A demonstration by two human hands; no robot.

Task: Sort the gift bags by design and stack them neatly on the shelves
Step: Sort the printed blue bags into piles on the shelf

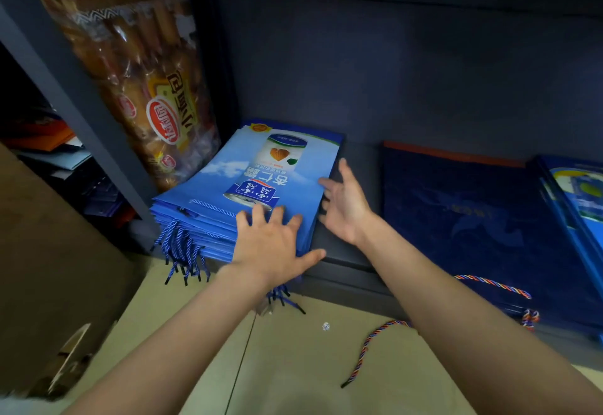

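Observation:
A stack of light blue gift bags [235,183] printed with a drink can lies flat on the bottom shelf [354,251], their blue rope handles [182,251] hanging over the front edge. My left hand [270,241] rests palm down on the near end of the stack, fingers spread. Beside the stack's right edge my right hand [346,202] is open, palm facing the bags, holding nothing. A dark navy gift bag stack [473,219] lies to the right, and another blue printed bag stack [577,192] at the far right.
A clear bag of packaged bread [143,88] leans against the shelf upright [65,88] at the left. A brown door panel [55,268] stands at the lower left. A loose multicoloured cord [368,346] lies on the beige floor tiles [293,365].

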